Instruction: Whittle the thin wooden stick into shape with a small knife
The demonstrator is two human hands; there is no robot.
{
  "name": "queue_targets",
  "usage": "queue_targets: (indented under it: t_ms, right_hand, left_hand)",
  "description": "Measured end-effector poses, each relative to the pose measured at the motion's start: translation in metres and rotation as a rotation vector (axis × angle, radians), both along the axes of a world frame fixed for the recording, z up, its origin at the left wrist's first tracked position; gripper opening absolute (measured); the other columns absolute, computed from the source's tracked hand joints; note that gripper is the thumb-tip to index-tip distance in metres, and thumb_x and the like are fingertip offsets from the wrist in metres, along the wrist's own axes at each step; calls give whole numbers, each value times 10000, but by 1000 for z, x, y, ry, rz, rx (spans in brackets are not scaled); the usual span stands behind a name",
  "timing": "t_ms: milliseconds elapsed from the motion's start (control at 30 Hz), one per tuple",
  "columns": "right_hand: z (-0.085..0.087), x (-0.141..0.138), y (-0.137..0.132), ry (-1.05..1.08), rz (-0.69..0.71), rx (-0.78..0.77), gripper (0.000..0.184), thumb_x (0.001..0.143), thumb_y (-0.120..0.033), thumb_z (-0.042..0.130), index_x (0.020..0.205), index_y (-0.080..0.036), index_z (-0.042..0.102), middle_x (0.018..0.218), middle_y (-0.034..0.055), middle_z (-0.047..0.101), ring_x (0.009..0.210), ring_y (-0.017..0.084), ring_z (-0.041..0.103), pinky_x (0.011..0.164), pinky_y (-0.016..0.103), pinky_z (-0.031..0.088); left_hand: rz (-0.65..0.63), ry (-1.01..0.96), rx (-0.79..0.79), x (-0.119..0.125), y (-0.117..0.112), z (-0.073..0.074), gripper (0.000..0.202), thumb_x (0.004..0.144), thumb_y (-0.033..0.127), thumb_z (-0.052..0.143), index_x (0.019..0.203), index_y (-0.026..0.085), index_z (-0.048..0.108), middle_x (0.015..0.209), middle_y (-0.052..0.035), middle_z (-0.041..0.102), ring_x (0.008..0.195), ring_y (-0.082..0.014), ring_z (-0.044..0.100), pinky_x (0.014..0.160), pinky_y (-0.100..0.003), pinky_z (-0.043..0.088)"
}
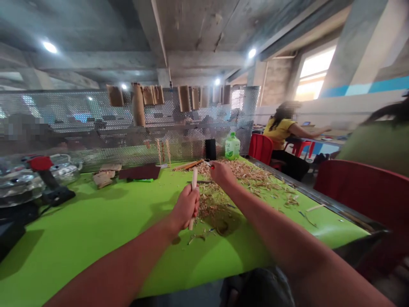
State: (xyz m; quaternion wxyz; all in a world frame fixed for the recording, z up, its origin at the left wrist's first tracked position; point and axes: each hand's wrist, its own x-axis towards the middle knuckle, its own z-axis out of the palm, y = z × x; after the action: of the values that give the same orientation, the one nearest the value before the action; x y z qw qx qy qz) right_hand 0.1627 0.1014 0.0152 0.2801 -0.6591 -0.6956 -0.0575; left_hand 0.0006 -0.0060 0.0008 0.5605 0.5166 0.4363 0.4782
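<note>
A green bottle (232, 147) stands near a black object (210, 149), before a perforated screen (128, 147) with brown pieces (184, 99) along its top. Metal kettles (22, 192) sit far left; rightward, a person (278, 133) occupies a red chair (260, 147).

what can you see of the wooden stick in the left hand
The stick is slim, pale and straight, and looks like bare wood. The left hand is closed around its middle, hiding that part; a longer end shows above the fist and a short one below. It stands near upright, its top leaning slightly right in the picture, in front of the green tabletop. Fine surface marks are too small to tell.
</note>
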Motion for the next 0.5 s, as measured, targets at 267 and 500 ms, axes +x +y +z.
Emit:
queue_targets:
  t_ms: [267, 500]
  right_hand:
    - [-6, -17, -24, -182, 178, -1, 333, 903, -260, 436, 1105, -295, 698, 958, 52, 745, 862, 207, 663, 688, 259, 387]
    - [-3, -22, -28, -217, 154, 14, 327, 948, -281, 393, 1112, -257, 675, 981, 82, 734, 885, 218, 657, 705, 272, 384]
  left_hand:
    - [73, 85, 45, 2, -3, -2, 108, 909, 329, 453, 914, 221, 449, 564, 97, 376, 368, -48, 294, 349, -150, 232]
    - [97, 158, 106, 3, -9, 3, 142, 923, 332, 449, 834, 228, 413, 541, 95, 366, 369, -59, 311, 364, -166, 253]
